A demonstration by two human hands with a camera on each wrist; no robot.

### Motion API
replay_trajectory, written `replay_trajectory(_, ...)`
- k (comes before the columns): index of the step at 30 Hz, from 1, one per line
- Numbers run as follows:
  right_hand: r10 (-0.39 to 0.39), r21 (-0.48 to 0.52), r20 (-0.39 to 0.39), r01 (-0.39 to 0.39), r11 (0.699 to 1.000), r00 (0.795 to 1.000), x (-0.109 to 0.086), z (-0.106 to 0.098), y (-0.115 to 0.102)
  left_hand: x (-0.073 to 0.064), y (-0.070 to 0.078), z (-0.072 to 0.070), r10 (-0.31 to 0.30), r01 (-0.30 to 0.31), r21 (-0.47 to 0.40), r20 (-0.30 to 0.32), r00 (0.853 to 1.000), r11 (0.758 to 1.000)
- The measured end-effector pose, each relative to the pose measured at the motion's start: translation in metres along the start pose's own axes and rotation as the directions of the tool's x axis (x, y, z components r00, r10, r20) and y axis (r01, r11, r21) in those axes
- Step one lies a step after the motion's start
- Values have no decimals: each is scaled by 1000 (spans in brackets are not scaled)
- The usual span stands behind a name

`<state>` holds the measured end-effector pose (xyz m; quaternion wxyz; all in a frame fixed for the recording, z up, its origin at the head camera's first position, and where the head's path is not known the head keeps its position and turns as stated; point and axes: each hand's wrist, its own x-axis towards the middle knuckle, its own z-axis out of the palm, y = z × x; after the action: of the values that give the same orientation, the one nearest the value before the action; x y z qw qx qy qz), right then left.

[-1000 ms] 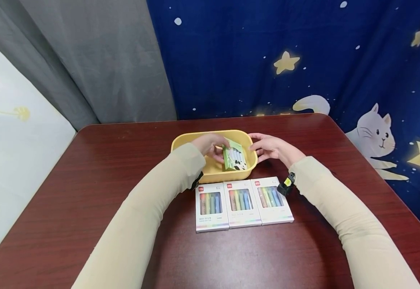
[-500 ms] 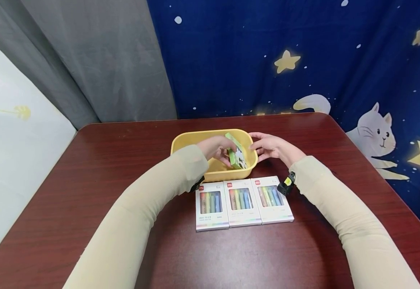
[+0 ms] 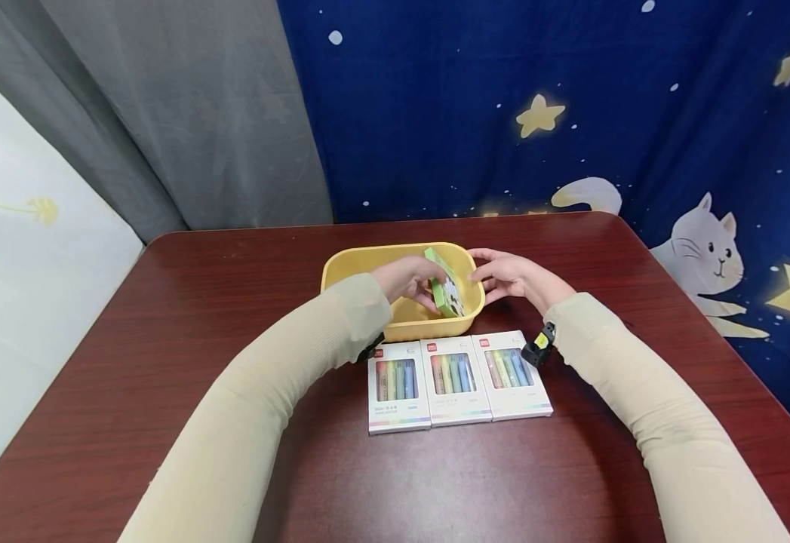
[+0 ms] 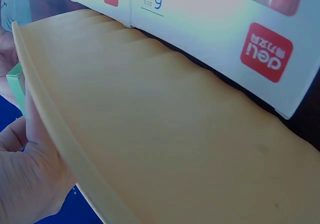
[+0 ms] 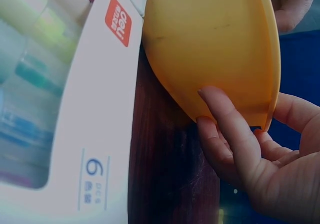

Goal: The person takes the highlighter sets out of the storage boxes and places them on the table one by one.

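Note:
A yellow plastic bin (image 3: 428, 330) stands toward the far side of the table. Inside it, my left hand (image 3: 410, 277) grips a green box (image 3: 447, 290) with a panda print, holding it tilted near the bin's right end. Only a green corner of that box (image 4: 18, 87) shows past the rim in the left wrist view. My right hand (image 3: 510, 275) holds the bin's right end from outside, and in the right wrist view its fingers (image 5: 225, 111) lie against the yellow wall (image 5: 215, 43). The left fingertips are partly hidden behind the box.
Three white boxes of coloured pens, a left (image 3: 398, 388), a middle (image 3: 456, 381) and a right one (image 3: 512, 375), lie side by side right in front of the bin. The dark red table (image 3: 232, 271) ends at curtains behind.
My left hand has shifted right inside the bin, and the green box has turned and tilted, showing less of its front. The right hand and the bin have stayed in place.

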<state>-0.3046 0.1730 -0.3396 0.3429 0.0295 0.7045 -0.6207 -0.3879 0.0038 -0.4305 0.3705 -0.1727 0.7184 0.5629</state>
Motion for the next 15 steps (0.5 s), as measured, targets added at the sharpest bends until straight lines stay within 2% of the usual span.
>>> replay_trajectory(2, -4, 1, 2, 4, 1000, 1000, 0, 0, 0, -26, 3, -2, 12, -11, -20, 26, 1000, 1000)
replay_trajectory(4, -6, 5, 2, 6, 1000, 1000, 0, 0, 0, -40, 3, -7, 24, -20, -62, 74, 997, 998)
replay_trajectory(5, -6, 5, 3, 6, 1000, 1000, -1, 0, 0, -54, 4, -7, 39, -33, -71, 83, 996, 997)
replay_trajectory(10, -5, 4, 4, 5, 1000, 1000, -1, 1, 0, -136, 2, 0, 152, -149, -52, 53, 987, 987)
replay_trajectory(12, -4, 3, 0, 4, 1000, 1000, 0, 1, 1, -159, -1, 1, 189, -186, -60, 49, 981, 981)
replay_trajectory(15, -4, 6, -6, 4, 1000, 1000, 1, 1, 1, -182, -6, -1, 219, -212, -108, 53, 974, 971)
